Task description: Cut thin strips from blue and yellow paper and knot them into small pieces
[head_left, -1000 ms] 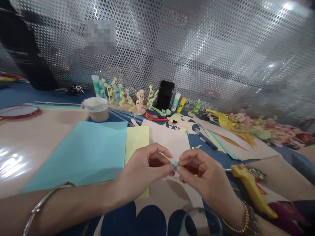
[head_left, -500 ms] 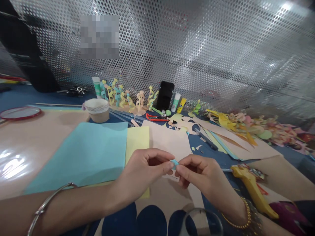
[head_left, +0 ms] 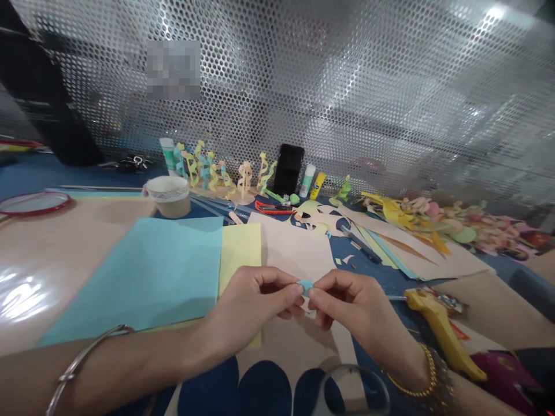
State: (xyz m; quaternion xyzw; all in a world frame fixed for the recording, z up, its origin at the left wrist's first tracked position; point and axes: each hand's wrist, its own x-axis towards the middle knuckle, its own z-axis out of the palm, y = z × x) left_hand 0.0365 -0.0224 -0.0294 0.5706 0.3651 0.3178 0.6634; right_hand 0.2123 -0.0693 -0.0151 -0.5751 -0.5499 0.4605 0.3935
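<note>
Between my two hands is a small piece of blue paper (head_left: 306, 287), pinched at both ends by thumbs and forefingers. My left hand (head_left: 264, 294) grips its left end, and my right hand (head_left: 351, 297) its right end. Both hands hover over a pale pink sheet (head_left: 299, 248). Beside my left wrist lie a blue sheet (head_left: 160, 271) and a yellow sheet (head_left: 240, 254) partly under it. Below my hands, dark blue rounded shapes (head_left: 265, 387) show at the pink sheet's lower part.
A yellow glue gun (head_left: 442, 332) lies right of my right hand. Behind stand a paper cup (head_left: 169, 196), several curled paper figures (head_left: 208, 170), a phone (head_left: 289, 167) and glue sticks (head_left: 307, 180). A red cutter (head_left: 274, 208) and a dark pen-like tool (head_left: 362, 245) lie nearer. Clear tape roll (head_left: 353, 393) sits in front.
The blue piece has turned slightly between my fingertips and shows a flatter, rounder face. Both hands stay in nearly the same place; the whole view has shifted a little.
</note>
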